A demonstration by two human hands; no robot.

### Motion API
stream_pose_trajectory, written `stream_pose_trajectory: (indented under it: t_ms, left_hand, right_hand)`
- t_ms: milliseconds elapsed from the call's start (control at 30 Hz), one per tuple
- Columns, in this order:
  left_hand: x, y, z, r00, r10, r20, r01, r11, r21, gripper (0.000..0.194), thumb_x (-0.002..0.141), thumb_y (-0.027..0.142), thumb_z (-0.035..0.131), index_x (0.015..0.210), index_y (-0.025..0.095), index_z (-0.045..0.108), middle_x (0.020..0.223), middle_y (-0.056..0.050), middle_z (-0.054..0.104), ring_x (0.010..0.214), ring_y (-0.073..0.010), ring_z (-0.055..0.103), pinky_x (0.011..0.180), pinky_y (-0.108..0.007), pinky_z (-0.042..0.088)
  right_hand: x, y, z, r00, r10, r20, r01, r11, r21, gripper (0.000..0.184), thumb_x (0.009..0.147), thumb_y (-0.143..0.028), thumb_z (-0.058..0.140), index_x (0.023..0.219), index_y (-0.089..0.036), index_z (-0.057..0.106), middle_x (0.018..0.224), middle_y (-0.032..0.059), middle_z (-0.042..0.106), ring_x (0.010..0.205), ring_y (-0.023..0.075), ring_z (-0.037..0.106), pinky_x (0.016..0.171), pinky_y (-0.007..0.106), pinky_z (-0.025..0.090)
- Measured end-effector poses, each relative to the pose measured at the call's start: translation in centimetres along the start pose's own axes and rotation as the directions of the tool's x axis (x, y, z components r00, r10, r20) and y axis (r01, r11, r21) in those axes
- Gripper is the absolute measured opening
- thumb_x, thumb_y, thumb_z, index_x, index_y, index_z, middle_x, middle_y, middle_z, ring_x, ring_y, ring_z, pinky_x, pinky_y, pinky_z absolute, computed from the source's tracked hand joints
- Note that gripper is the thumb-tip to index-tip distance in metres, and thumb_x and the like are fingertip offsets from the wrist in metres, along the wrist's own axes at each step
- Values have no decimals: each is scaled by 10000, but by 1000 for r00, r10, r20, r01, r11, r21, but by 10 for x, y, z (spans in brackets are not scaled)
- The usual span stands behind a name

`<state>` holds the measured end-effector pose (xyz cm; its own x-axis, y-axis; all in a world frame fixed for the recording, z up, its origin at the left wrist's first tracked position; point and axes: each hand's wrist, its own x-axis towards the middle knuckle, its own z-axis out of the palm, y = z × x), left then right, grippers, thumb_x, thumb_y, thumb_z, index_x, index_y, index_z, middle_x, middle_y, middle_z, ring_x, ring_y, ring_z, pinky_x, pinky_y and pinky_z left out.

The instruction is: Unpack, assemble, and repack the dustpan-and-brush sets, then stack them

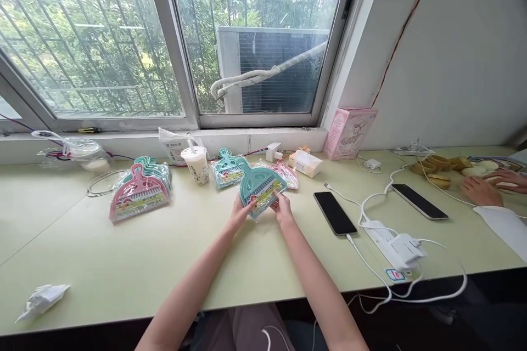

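Both of my hands hold a teal mini dustpan set (pixel 260 182) in clear plastic wrap, tilted above the table. My left hand (pixel 239 211) grips its lower left corner, thumb on the front. At the lower right edge, my right hand (pixel 282 207) is closed on the same pack. Just behind it lie another teal dustpan pack (pixel 227 169) and a pink dustpan pack (pixel 289 174), partly hidden by the held one. A stack of wrapped dustpan sets, with a pink dustpan (pixel 140 193) at the front and teal ones behind, rests to the left.
A drink cup (pixel 195 163) and a tissue pack (pixel 305 163) stand near the sill. Right of my hands lie a phone (pixel 335 213), a power strip (pixel 391 244) with cables, and another phone (pixel 419 201). Another person's hands (pixel 482 191) are at far right. Crumpled tissue (pixel 43 300) lies front left.
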<state>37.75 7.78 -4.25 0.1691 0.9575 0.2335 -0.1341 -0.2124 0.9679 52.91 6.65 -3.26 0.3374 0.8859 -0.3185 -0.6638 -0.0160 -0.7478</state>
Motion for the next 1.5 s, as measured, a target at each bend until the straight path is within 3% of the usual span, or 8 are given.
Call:
stream_pose_trajectory:
  t_ms: [300,567,667,767,933,1033,1233,1500]
  left_hand:
    - [-5,13,-11,971,-182,155,170,981,90,679,721,503,720,1246,190,423,1107,-120,642,860,-244,657,574,-298,530]
    - [11,26,-37,988,-137,68,134,990,51,590,625,407,795,1105,157,561,1000,-98,696,885,-249,667,664,-293,544]
    - [20,37,-79,991,-135,-3,135,991,-6,580,616,370,795,1115,159,586,1001,-77,703,875,-237,677,661,-276,553]
    - [22,41,-116,976,-202,-86,191,974,-121,609,594,290,805,1150,161,593,1017,-73,707,861,-208,687,674,-242,564]
    - [18,41,-122,943,-329,48,333,929,-162,624,611,238,796,1194,165,587,1011,-73,718,791,-185,700,647,-220,574]
    - [16,41,-112,913,-381,144,399,908,-125,639,610,230,799,1209,170,584,1013,-72,720,796,-188,704,665,-224,584]
    - [14,41,-111,838,-497,225,518,854,-41,752,554,179,831,1256,213,562,983,-56,730,759,-197,708,640,-235,591]
    - [16,38,-120,838,-515,180,532,845,-59,742,533,188,855,1221,211,579,912,-48,725,710,-200,712,608,-249,602]
  right_hand:
    - [-3,2,1,985,-168,-43,158,971,-180,150,766,-299,675,785,-153,648,736,37,728,654,163,691,585,255,581]
    - [-12,-6,5,987,-147,69,162,921,-354,290,849,-440,574,847,-157,640,768,73,724,551,172,686,576,306,580]
    - [-20,-12,4,885,-420,201,454,681,-575,298,909,-413,474,972,-179,647,894,74,736,579,167,691,618,306,568]
    - [-24,-15,1,658,-648,385,653,236,-719,335,913,-204,415,1189,-239,602,1221,76,660,902,200,703,740,313,558]
    - [-20,-12,-2,452,-470,759,806,-149,-572,620,854,-125,527,1422,-342,404,1524,15,377,1379,250,385,943,394,514]
    - [-16,-13,-2,414,-390,823,874,-83,-479,698,837,-201,624,1457,-355,343,1482,22,440,1350,240,422,1056,432,436]
    - [-14,-23,-8,491,-328,807,866,81,-493,541,827,-202,637,1335,-360,539,1403,15,525,1292,231,481,1028,400,443]
    - [-17,-18,-4,526,-173,833,847,196,-495,426,778,-387,731,1198,-370,663,1491,2,433,1411,253,342,1141,413,310]
